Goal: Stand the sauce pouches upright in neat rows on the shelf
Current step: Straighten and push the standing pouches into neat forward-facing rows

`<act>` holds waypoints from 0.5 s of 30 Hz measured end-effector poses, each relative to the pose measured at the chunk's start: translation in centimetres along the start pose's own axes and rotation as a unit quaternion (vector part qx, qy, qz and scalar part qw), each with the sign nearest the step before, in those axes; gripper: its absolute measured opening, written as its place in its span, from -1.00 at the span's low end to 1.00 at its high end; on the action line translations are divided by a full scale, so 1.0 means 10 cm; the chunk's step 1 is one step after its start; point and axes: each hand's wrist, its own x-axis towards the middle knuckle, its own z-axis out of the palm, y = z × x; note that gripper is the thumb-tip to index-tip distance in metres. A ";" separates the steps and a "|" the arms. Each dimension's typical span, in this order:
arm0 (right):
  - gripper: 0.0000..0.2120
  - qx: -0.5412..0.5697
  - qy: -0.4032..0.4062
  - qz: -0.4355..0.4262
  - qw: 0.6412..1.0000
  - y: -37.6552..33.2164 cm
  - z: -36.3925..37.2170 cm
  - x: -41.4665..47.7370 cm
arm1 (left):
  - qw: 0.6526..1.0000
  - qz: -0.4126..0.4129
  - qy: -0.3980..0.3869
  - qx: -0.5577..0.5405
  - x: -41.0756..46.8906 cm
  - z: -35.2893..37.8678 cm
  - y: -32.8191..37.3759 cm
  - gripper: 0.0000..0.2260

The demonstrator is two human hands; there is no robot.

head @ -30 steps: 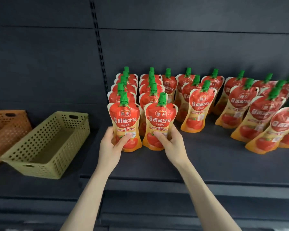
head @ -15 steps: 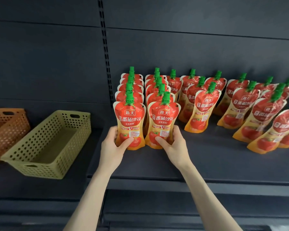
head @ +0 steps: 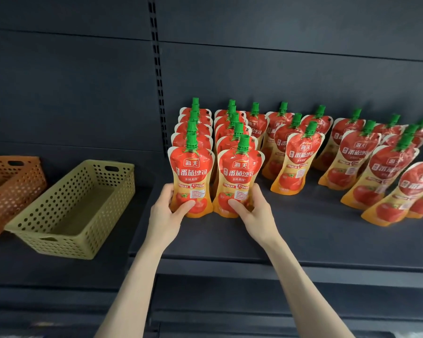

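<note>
My left hand grips left pouch, right hand grips right pouch; both pushed back since a second ago, upright on shelf, fronting two rows; other pouches lean.

You face a shop display: a dark metal shelf with a slotted upright strip running up its back panel, stocked with rows of identical red sauce pouches. Beside it sit a green perforated basket and an orange basket.
</note>
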 end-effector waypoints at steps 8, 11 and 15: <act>-0.66 -0.005 -0.004 0.002 1.000 -0.01 0.00 -0.02 | 1.000 -0.004 0.006 0.017 -0.01 0.01 0.01 -0.63; -0.66 -0.006 0.003 0.005 1.000 -0.02 0.01 -0.02 | 0.999 -0.012 0.013 0.027 -0.02 0.02 0.02 -0.61; -0.61 -0.009 0.019 0.008 1.000 -0.05 -0.01 -0.06 | 0.998 -0.021 0.035 0.037 -0.07 0.04 0.03 -0.54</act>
